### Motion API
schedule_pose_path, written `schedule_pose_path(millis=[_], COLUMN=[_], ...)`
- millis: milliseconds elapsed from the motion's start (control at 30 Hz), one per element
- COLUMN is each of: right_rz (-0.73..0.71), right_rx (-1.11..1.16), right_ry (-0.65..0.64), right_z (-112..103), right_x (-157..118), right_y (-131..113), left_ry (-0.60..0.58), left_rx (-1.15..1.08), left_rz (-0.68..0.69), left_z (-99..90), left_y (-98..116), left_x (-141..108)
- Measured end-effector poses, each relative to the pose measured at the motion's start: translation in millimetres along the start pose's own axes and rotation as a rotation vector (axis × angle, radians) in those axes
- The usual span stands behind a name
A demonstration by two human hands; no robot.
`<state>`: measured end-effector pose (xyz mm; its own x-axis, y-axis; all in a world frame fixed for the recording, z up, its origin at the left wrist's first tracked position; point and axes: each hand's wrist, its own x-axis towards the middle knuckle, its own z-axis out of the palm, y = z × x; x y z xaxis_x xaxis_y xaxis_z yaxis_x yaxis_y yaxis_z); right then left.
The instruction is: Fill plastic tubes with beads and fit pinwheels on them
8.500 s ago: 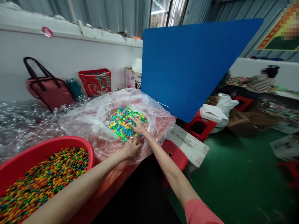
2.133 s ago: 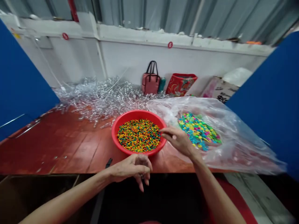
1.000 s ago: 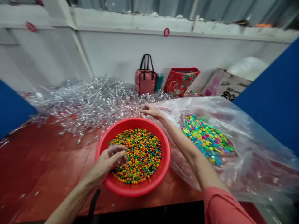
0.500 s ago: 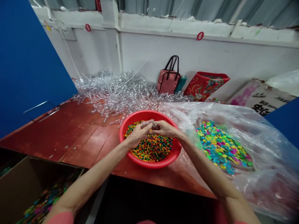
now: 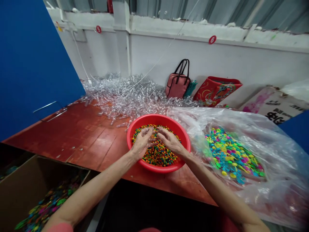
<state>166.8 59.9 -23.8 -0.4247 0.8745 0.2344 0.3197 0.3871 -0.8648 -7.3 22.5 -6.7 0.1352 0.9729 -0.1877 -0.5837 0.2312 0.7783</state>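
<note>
A red basin (image 5: pixel 187 141) stands on the reddish table and holds many small multicoloured beads (image 5: pixel 160 156). Over the beads, my left hand (image 5: pixel 143 141) is curled around clear pieces that look like small plastic tubes. My right hand (image 5: pixel 170 140) is beside it, thumb and fingers bent towards each other, with something clear and small at the fingertips. A narrow gap separates the two hands. Behind the basin lies a wide heap of clear plastic tubes (image 5: pixel 135 93).
On the right, a clear plastic sheet (image 5: pixel 193 120) lies under bright plastic pieces (image 5: pixel 231 154). A pink bag (image 5: pixel 177 85) and a red bag (image 5: pixel 214 91) lean on the wall. An open carton (image 5: pixel 21 183) is at lower left.
My hands have moved apart from being together at the fingertips. The whole view has shifted slightly, so the basin appears further right.
</note>
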Motion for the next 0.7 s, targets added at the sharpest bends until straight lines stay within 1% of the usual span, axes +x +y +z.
schedule_pose_path(millis=[33, 133, 233, 300, 367, 500, 567, 633, 700], right_rz=[-0.028, -0.094, -0.042, 0.002, 0.001, -0.083, -0.06, 0.003, 0.023], right_rx=[-0.075, -0.282, -0.451, -0.49, -0.448, -0.25, -0.133, -0.023, 0.036], right_ry=[0.019, 0.015, 0.07, 0.085, 0.081, 0.024, 0.053, 0.079, 0.035], right_z=[5, 19, 26, 27, 26, 29, 33, 32, 21], right_x=[0, 2, 2, -1, -5, -14, -19, -21, -19], right_y=[-1, -6, -8, -8, -6, -4, -9, -20, -32], left_ry=[-0.007, -0.021, -0.043, -0.082, -0.118, -0.143, -0.139, -0.147, -0.184], left_rx=[-0.016, -0.063, -0.122, -0.139, -0.128, -0.075, -0.065, -0.06, -0.031], left_rz=[0.003, 0.038, 0.03, 0.009, 0.018, 0.057, 0.061, 0.053, 0.04], left_z=[2.0, 9.6, 14.7, 15.2, 14.4, 13.6, 13.3, 11.2, 6.8], left_y=[-3, -9, -10, -8, -6, -7, -8, -6, -1], left_x=[0, -2, -8, -13, -20, -30, -32, -32, -33])
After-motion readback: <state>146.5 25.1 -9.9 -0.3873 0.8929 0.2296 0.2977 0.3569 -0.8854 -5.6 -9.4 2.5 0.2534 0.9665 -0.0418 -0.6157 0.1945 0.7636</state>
